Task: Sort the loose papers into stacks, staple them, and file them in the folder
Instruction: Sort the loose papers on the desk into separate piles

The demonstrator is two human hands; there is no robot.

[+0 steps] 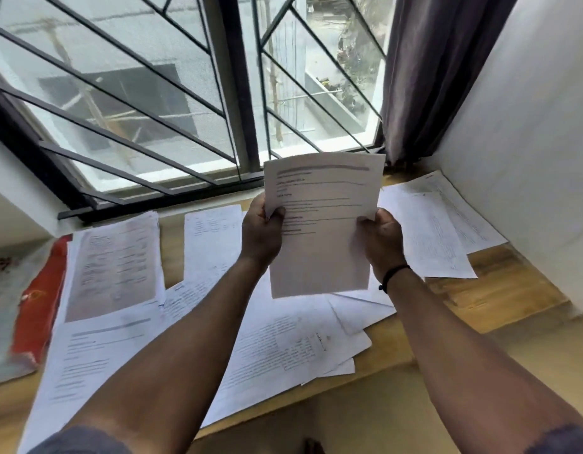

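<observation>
The left hand (pixel 262 232) pinches the left edge of a white printed sheet of paper (pixel 321 224), thumb on the face and fingers curled behind; the right hand (pixel 382 244), with a thin black cord bracelet (pixel 393 276) at its wrist, grips the sheet's right edge the same way. The sheet is held upright in the air above the middle of the light wooden desk (pixel 480 286), its top edge reaching up to the foot of the barred window (pixel 185 103).

At the desk's left edge lies a red and white patterned folder (pixel 28 309), its inner side under a tall stack of printed pages (pixel 114 270). Just beside that stack, toward the back edge, lies a single white sheet (pixel 211 244), with a strip of bare wood between them. Below the forearms, loose overlapping papers (pixel 283 348) spread toward the front edge, some corners close to it. By the back right corner, against the white wall (pixel 513 158), more sheets (pixel 441 231) overlap; bare wood shows in front of them along the right edge. A dark grey curtain (pixel 431 70) hangs above that corner.
</observation>
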